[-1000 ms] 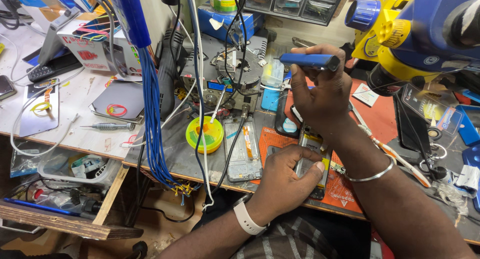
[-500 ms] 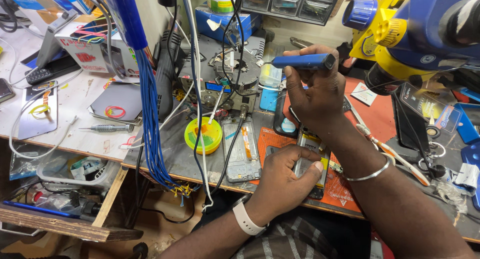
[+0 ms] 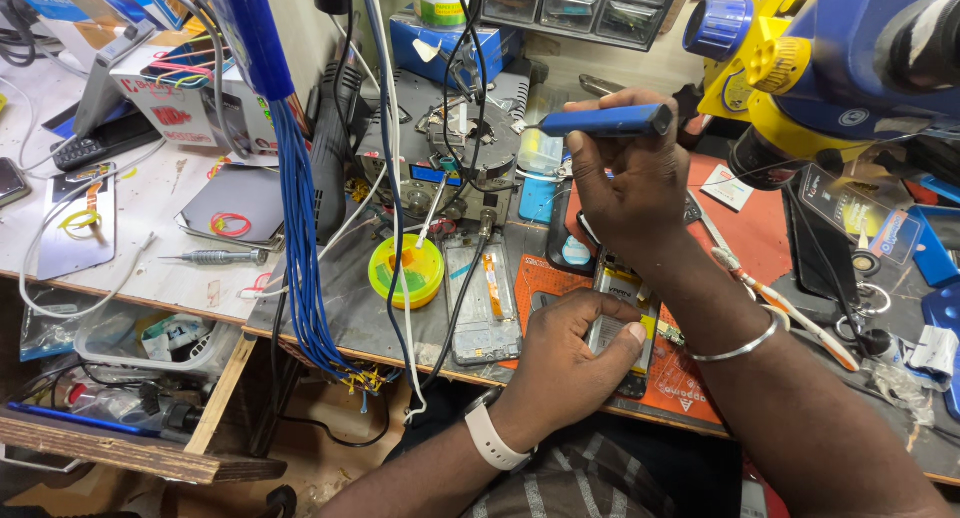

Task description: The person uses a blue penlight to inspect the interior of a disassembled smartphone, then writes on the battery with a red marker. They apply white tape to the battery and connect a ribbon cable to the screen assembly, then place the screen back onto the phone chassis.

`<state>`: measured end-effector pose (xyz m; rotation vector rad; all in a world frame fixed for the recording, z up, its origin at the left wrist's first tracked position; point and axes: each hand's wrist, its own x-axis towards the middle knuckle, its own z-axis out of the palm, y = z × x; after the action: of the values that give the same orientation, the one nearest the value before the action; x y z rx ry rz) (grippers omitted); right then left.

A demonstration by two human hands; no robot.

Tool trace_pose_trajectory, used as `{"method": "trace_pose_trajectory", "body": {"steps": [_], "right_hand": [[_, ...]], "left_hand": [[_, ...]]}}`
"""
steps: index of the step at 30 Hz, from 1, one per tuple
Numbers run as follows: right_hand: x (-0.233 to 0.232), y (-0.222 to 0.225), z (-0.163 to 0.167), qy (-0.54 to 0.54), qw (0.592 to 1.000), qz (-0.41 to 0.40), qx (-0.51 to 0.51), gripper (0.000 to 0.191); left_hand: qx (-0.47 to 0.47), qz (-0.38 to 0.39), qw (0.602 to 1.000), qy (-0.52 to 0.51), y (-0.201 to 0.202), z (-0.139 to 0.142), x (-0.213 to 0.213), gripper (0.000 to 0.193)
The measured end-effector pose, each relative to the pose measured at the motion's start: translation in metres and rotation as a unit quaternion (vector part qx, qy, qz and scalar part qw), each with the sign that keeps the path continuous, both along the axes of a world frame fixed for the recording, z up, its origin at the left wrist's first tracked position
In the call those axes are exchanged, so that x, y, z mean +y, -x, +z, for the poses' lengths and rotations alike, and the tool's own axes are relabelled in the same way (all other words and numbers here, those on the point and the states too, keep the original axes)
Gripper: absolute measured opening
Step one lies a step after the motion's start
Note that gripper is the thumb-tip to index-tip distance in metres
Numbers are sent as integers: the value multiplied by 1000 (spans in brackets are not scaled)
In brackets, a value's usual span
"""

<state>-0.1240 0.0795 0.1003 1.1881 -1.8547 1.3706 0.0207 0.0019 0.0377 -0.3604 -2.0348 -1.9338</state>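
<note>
Rt hand [image 3: 630,193] lifted blue driver [image 3: 605,121]; cluttered workbench [image 3: 330,298].

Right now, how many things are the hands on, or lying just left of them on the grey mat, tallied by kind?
Opened phones with bare insides, under the left hand: 1
Blue pen-shaped tools, in the right hand: 1
Bare silver phone frames: 1
Round yellow-green tubs: 1
Total: 4
</note>
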Motion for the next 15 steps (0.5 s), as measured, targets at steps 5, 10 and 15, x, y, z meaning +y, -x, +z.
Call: {"method": "trace_pose_trajectory", "body": {"steps": [5, 10, 15], "right_hand": [[-2, -1, 0, -11, 1000, -6, 29, 31], [-3, 0, 0, -9, 999, -11, 32, 32], [-2, 3, 0, -11, 999, -15, 46, 31]], "left_hand": [[6, 2, 1000, 2, 1, 1, -1, 23], [1, -9, 1000, -2, 0, 1, -2, 25], [2, -5, 1000, 7, 1, 1, -2, 25]]}}
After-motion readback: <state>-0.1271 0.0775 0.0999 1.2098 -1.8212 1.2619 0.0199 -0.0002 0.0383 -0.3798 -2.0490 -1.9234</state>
